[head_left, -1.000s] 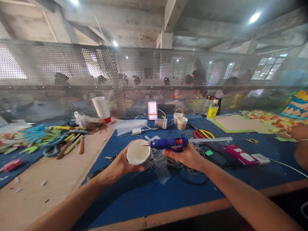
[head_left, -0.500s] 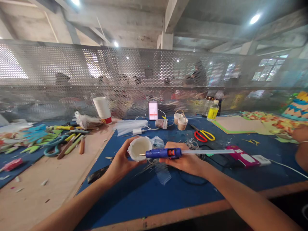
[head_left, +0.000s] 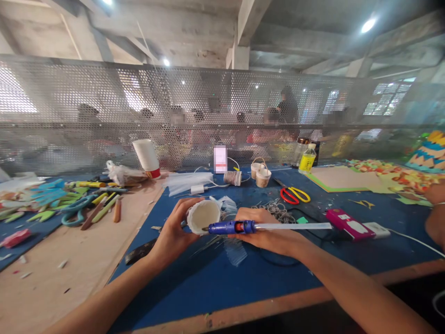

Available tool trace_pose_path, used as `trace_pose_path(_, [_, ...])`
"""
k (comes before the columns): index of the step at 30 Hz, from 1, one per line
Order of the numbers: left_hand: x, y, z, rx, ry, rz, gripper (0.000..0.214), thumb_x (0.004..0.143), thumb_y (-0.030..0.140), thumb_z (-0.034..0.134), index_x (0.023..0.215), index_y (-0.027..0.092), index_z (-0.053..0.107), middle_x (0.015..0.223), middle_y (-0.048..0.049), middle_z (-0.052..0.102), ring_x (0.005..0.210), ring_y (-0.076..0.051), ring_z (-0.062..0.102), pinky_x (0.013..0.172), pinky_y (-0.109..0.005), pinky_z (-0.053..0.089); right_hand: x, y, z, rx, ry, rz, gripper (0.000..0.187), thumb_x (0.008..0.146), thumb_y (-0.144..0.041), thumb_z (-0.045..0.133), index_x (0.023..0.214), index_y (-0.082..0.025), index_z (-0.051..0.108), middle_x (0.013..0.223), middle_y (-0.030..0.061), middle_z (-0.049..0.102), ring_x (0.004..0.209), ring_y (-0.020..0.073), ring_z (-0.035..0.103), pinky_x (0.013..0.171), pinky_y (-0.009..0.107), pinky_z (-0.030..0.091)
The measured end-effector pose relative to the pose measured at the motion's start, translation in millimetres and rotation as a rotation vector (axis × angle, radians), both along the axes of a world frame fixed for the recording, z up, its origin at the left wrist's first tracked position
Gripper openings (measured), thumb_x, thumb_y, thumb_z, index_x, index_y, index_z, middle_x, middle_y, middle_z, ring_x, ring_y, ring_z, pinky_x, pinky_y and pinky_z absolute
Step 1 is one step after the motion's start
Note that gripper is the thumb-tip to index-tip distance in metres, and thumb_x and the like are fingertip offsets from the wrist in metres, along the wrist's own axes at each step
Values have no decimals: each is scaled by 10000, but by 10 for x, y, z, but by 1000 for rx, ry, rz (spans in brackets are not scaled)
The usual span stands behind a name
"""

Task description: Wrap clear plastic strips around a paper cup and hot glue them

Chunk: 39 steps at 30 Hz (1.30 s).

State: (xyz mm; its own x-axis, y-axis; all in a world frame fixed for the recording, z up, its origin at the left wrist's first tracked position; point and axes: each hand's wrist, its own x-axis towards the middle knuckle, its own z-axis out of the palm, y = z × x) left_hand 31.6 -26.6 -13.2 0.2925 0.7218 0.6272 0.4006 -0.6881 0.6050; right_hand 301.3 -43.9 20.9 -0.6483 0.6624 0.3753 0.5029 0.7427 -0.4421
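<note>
My left hand (head_left: 177, 227) is wrapped around a white paper cup (head_left: 203, 215), whose open mouth tilts toward me. In my right hand (head_left: 259, 227) is a blue hot glue gun (head_left: 229, 227) with a long clear glue stick (head_left: 295, 226) out of its back end. The gun points left, and its nozzle tip is at the cup's near rim; whether it touches cannot be made out. Beyond my right hand lies a tangle of grey-brown cord (head_left: 278, 211). A crumpled piece of clear plastic (head_left: 236, 250) lies beneath my hands.
Red-and-yellow scissors (head_left: 295, 195), two small handled cups (head_left: 263, 177), a cord spool (head_left: 232, 177) and a yellow-labelled bottle (head_left: 307, 160) stand or lie farther back. Stacked paper cups (head_left: 145, 157) and teal scissors (head_left: 77, 209) are left. A magenta box (head_left: 349, 225) and another person's hand (head_left: 436, 192) are right.
The glue gun has shifted slightly left and down, its nozzle going from over the cup's mouth to the near rim. The cup has turned a little in my left hand.
</note>
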Motion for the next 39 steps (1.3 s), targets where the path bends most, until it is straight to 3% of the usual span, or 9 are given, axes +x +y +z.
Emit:
trace_pose_path(11, [-48, 37, -69, 97, 105, 7, 575, 800, 228, 755, 1325, 279, 527, 1297, -110, 545, 1155, -253, 600, 834, -347, 564, 8, -2, 13, -109, -33, -72, 285, 940, -475, 627, 870, -199, 621, 857, 7, 646, 768, 140, 591, 678, 256, 376])
trace_pose_path(17, [-45, 37, -82, 149, 155, -3, 609, 790, 188, 752, 1341, 295, 518, 1291, -98, 558, 1203, -262, 575, 936, -406, 543, 6, 26, -60, -111, -20, -102, 272, 934, -466, 632, 863, -204, 618, 838, -1, 649, 741, 136, 588, 649, 262, 365])
trace_pose_path(26, [3, 9, -41, -13, -8, 13, 638, 738, 276, 815, 1302, 276, 515, 1292, -86, 588, 1160, -257, 620, 919, -394, 570, -25, 52, -17, -15, 209, -184, 322, 906, -453, 657, 739, -202, 541, 718, -16, 566, 637, 117, 472, 607, 287, 381])
trace_pose_path(39, [4, 15, -62, -82, -77, 36, 706, 690, 357, 860, 1286, 264, 493, 1247, -84, 649, 1135, -267, 653, 1009, -445, 530, -16, -14, 3, -92, 116, -20, 315, 922, -480, 644, 818, -185, 603, 779, -9, 609, 685, 114, 528, 639, 261, 409])
